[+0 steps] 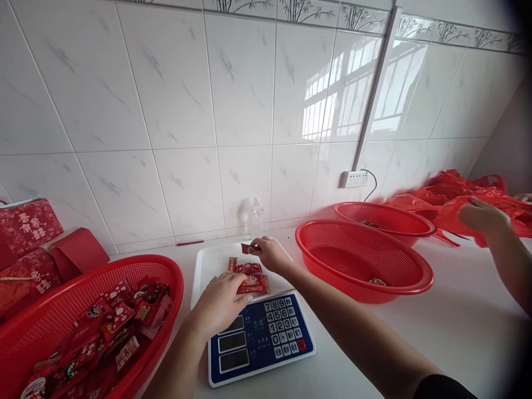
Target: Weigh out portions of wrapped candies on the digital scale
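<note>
A small dark-red candy packet (pixel 248 249) is pinched between the fingers of my right hand (pixel 272 256), above the far part of the scale's white tray (pixel 208 260). My left hand (pixel 222 302) is at the tray's near left, thumb and fingers apart. Its fingertips reach the edge of a red packet (pixel 255 284); whether they press on it I cannot tell. Behind that packet lie another red packet (pixel 249 269) and a narrow red stick packet (pixel 233 264). The scale's blue keypad panel (pixel 261 338) faces me, its displays dark.
At left, a red basket (pixel 177 277) holds many red packets, with red gift boxes (pixel 31 249) behind. Two red baskets, one nearer (pixel 328 260) and one behind (pixel 344 208), stand right. Another person's hand (pixel 484 219) is at red plastic bags (pixel 449 194). A clear bottle (pixel 257 213) stands by the wall.
</note>
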{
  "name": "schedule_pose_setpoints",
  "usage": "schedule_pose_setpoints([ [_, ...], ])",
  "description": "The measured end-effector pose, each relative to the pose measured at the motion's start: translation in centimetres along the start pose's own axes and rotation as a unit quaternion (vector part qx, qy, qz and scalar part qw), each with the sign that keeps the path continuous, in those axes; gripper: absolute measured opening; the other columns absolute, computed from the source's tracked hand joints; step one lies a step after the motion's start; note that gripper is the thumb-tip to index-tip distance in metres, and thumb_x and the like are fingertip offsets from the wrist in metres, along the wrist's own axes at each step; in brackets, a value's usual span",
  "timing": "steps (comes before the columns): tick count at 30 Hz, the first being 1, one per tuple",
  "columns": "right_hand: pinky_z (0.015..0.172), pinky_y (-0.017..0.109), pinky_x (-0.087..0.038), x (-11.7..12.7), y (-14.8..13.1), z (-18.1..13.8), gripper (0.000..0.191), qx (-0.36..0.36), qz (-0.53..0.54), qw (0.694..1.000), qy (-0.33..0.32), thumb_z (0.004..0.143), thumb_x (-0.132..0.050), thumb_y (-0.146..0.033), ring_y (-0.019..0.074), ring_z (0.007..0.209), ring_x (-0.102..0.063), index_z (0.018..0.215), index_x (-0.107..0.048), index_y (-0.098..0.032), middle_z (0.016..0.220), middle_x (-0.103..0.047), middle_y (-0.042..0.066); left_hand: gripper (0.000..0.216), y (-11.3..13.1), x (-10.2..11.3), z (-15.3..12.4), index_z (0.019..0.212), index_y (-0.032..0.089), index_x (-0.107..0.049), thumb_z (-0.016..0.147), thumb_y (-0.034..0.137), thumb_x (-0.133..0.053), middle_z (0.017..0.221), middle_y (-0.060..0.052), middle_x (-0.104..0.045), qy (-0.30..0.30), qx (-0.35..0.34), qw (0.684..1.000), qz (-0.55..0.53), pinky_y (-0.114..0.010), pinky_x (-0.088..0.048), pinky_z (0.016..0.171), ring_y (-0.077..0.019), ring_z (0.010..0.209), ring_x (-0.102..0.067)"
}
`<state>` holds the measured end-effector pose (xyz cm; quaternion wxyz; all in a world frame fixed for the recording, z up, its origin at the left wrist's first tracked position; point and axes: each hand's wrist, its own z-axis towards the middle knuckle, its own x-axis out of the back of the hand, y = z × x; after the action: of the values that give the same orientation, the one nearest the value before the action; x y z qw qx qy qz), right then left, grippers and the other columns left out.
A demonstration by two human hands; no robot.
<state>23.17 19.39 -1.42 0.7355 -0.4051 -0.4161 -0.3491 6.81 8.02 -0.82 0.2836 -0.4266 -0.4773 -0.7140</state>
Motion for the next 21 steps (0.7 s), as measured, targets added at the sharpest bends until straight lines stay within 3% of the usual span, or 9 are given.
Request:
schedule_pose_setpoints([
  [5,0.057,0.025,-0.037,4.6,3.8,-2.2,0.030,-0.068,-0.046,0.995,0.065,0.091,-0.036,-0.026,0.0194,0.082,-0.058,0.111,-0.057,-0.021,0.108,-0.057,0.011,0.034,-0.3,-0.3,0.2,0.113,0.026,-0.055,0.082,0.037,-0.050,0.119,-0.006,-0.060,0.017,0.006,1.000,-0.007,-0.042,-0.040,0.097,-0.0242,0.113,-0.051],
  [8,0.053,0.026,-0.036,7.8,7.0,-3.7,0.032,-0.153,-0.111,0.974,0.125,0.091,-0.032,-0.025,0.0216,0.084,-0.057,0.112,-0.056,-0.022,0.109,-0.057,0.010,0.036,-0.6,-0.4,0.6,0.116,0.025,-0.053,0.083,0.038,-0.048,0.127,-0.006,-0.054,0.065,0.006,0.998,-0.013,-0.043,-0.036,0.102,-0.0236,0.122,-0.044],
  [10,0.055,0.027,-0.039,9.0,8.6,-4.5,0.033,-0.203,-0.152,0.957,0.140,0.089,-0.034,-0.022,0.0240,0.091,-0.056,0.113,-0.057,-0.020,0.108,-0.058,0.011,0.037,-0.8,-0.5,0.8,0.119,0.024,-0.051,0.085,0.038,-0.045,0.131,-0.006,-0.050,0.098,0.006,0.995,-0.015,-0.043,-0.033,0.105,-0.0227,0.126,-0.040],
  [12,0.063,0.030,-0.043,8.9,9.0,-4.9,0.034,-0.205,-0.162,0.955,0.141,0.087,-0.039,-0.019,0.0271,0.101,-0.053,0.116,-0.056,-0.017,0.112,-0.057,0.013,0.037,-1.0,-0.5,1.0,0.120,0.024,-0.050,0.086,0.037,-0.044,0.132,-0.007,-0.049,0.107,0.005,0.994,-0.017,-0.041,-0.033,0.105,-0.0215,0.126,-0.040],
  [14,0.073,0.033,-0.045,7.6,7.9,-5.1,0.033,-0.148,-0.125,0.972,0.132,0.086,-0.043,-0.019,0.0268,0.107,-0.051,0.116,-0.057,-0.017,0.117,-0.056,0.013,0.038,-1.2,-0.7,1.0,0.120,0.023,-0.050,0.085,0.037,-0.045,0.131,-0.008,-0.050,0.084,0.003,0.996,-0.012,-0.041,-0.035,0.104,-0.0221,0.125,-0.042],
  [17,0.085,0.033,-0.044,4.3,4.3,-4.9,0.029,0.015,-0.009,0.998,0.059,0.086,-0.048,-0.023,0.0210,0.105,-0.054,0.112,-0.060,-0.021,0.115,-0.060,0.009,0.040,-1.3,-0.9,0.9,0.120,0.024,-0.052,0.083,0.039,-0.048,0.131,-0.008,-0.051,0.041,0.004,0.999,0.012,-0.046,-0.034,0.103,-0.0259,0.126,-0.039],
  [19,0.089,0.033,-0.043,2.2,1.7,-4.6,0.029,0.116,0.048,0.992,-0.009,0.085,-0.049,-0.025,0.0202,0.107,-0.054,0.112,-0.061,-0.022,0.115,-0.061,0.008,0.039,-1.3,-1.0,0.8,0.120,0.026,-0.052,0.083,0.040,-0.048,0.132,-0.008,-0.050,0.023,-0.003,0.999,0.021,-0.047,-0.033,0.102,-0.0268,0.128,-0.037],
  [21,0.086,0.030,-0.043,0.6,-0.2,-4.1,0.028,0.169,0.074,0.981,-0.061,0.086,-0.047,-0.024,0.0184,0.102,-0.056,0.110,-0.061,-0.024,0.109,-0.064,0.006,0.039,-1.1,-0.9,0.7,0.119,0.027,-0.053,0.083,0.040,-0.047,0.134,-0.007,-0.049,0.011,-0.006,1.000,0.023,-0.046,-0.033,0.102,-0.0267,0.130,-0.035],
])
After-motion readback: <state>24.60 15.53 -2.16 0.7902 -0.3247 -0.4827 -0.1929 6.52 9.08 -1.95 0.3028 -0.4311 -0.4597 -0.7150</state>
